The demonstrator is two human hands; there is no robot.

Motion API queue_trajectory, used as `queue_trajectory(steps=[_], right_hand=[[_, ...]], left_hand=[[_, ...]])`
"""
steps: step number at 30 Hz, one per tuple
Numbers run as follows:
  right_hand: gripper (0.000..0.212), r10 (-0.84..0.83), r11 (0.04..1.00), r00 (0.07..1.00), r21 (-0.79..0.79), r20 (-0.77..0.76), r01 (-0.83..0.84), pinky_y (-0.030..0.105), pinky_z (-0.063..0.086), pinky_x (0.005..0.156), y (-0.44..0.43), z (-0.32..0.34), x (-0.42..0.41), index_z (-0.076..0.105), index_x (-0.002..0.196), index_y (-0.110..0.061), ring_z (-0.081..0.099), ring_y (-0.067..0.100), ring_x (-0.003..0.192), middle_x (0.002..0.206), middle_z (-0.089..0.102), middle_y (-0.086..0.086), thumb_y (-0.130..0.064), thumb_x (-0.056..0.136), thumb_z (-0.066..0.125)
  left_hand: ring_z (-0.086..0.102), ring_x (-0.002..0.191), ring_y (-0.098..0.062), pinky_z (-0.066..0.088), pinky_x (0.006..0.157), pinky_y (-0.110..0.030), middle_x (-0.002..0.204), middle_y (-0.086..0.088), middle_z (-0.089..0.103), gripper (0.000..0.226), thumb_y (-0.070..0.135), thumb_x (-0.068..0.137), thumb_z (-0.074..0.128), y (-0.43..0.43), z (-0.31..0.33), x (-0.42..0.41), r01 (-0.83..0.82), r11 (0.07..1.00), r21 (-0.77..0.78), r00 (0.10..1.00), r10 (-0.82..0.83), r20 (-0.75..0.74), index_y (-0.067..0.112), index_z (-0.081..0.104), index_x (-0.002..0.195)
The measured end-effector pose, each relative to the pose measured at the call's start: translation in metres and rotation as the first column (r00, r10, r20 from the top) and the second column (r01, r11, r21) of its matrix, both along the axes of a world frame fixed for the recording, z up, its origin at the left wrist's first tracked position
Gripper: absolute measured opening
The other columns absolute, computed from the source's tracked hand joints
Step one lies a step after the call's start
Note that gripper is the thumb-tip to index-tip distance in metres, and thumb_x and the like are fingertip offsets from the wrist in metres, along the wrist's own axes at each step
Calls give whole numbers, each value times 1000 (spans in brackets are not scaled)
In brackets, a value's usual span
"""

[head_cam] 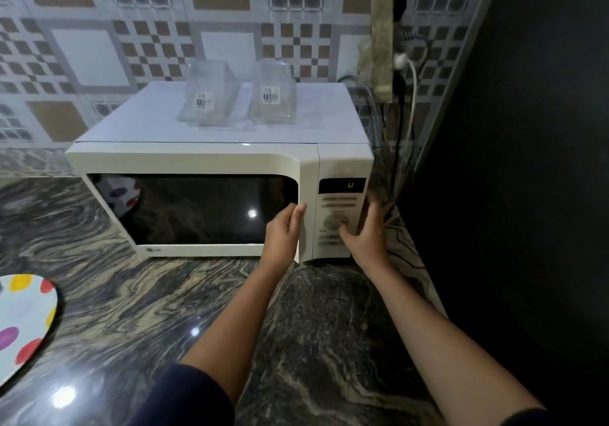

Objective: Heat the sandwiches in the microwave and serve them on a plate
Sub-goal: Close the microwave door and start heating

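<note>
Patterned brown-and-white wall tiles back a glossy, dark swirled stone counter point(138, 310), and on it we have a cream-white boxy microwave oven point(211, 162) with its dark glass door point(194, 209) closed. Our left hand point(284, 232) is curled around the door's right edge, fingers hooked over it and thumb on the front. Our right hand point(365, 232) spreads open around the right corner of the control panel point(339, 218), thumb on the round dial, gripping nothing but the casing. The small green display point(342, 185) shows a dim mark we cannot read.

Two clear plastic sandwich boxes with barcode labels point(237, 96) sit side by side on the microwave's top; whether they still contain sandwiches we cannot tell through the plastic, and the dark glass hides whatever may be inside the oven. A white plate with coloured spots point(23, 323) waits at the counter's left edge, well apart from us.

We judge the door to be stiff and latched, best pulled at that right edge while the other hand braces the light body against sliding on the polished stone. Sandwiches will be soft, light and hot after heating, so we should lift them from beneath. The plate looks smooth and breakable.
</note>
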State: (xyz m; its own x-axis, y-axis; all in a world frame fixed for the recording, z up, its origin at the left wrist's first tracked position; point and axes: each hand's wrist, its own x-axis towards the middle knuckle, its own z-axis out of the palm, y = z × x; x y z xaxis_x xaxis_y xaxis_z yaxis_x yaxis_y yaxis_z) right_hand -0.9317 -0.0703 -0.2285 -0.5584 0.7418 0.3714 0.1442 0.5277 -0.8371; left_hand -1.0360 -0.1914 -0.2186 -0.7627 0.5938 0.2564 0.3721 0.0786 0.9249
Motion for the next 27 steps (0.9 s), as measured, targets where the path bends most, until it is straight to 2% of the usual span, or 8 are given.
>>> queue_trajectory(steps=[4, 9, 11, 13, 17, 21, 24, 27], right_hand=[[91, 42, 996, 998, -76, 38, -39, 23, 37, 100, 6, -19, -4, 19, 146, -12, 40, 23, 131, 144, 37, 12, -12, 75, 76], [99, 75, 992, 997, -106, 11, -73, -5, 24, 86, 11, -22, -6, 17, 146, -8, 31, 6, 123, 145, 33, 11, -6, 70, 80], [99, 92, 991, 996, -97, -2, -91, -10, 22, 86, 14, -24, -6, 18, 145, -7, 30, 5, 122, 144, 33, 11, -5, 68, 81], [100, 105, 991, 994, -88, 9, -103, -4, 24, 92, 17, -24, -6, 19, 145, -8, 30, 5, 123, 144, 33, 10, -7, 68, 82], [100, 120, 993, 990, 8, 69, -121, 22, 29, 107, 19, -26, -2, 18, 145, -8, 29, 11, 132, 146, 30, 12, -18, 69, 82], [97, 120, 987, 987, 90, 108, -130, 20, 26, 108, 17, -30, 3, 20, 144, -1, 30, 19, 134, 145, 30, 17, -23, 71, 80], [98, 120, 988, 985, 77, 123, -130, 29, 31, 109, 20, -29, 2, 22, 144, -3, 32, 23, 134, 145, 31, 15, -27, 70, 81], [97, 108, 993, 988, 36, 110, -113, 35, 36, 107, 18, -8, 4, 24, 142, -7, 36, 22, 132, 142, 33, 11, -21, 66, 84]], left_hand=[[47, 67, -21, 49, 63, -49, 77, -31, 51, 57, 53, 90, 41, 0, -3, -3, 10, 999, 37, 999, -12, 46, -2, 48, 77], [51, 72, -23, 50, 70, -55, 83, -31, 55, 60, 58, 85, 41, 1, -3, -1, -13, 998, 60, 995, 7, 103, -1, 52, 82], [49, 71, -22, 50, 68, -53, 81, -30, 54, 60, 59, 85, 41, 1, -3, 0, -34, 998, 58, 996, 29, 86, 0, 51, 79], [49, 70, -21, 50, 66, -53, 79, -29, 53, 58, 58, 86, 41, 1, -4, 0, -48, 997, 54, 997, 44, 71, 2, 50, 77], [49, 69, -22, 50, 65, -53, 79, -29, 53, 57, 59, 87, 40, 1, -4, 4, -64, 996, 56, 996, 60, 63, 3, 51, 77], [49, 70, -22, 50, 66, -53, 79, -28, 55, 60, 59, 86, 40, -1, -7, 7, -65, 996, 57, 996, 61, 66, 1, 52, 79], [52, 72, -25, 50, 68, -55, 81, -27, 56, 61, 61, 86, 39, 1, -8, 6, -50, 998, 47, 996, 47, 71, 2, 53, 80], [51, 71, -23, 50, 69, -55, 80, -26, 55, 60, 61, 86, 39, -4, 9, 11, -46, 996, 81, 997, 42, 60, 3, 52, 79]])
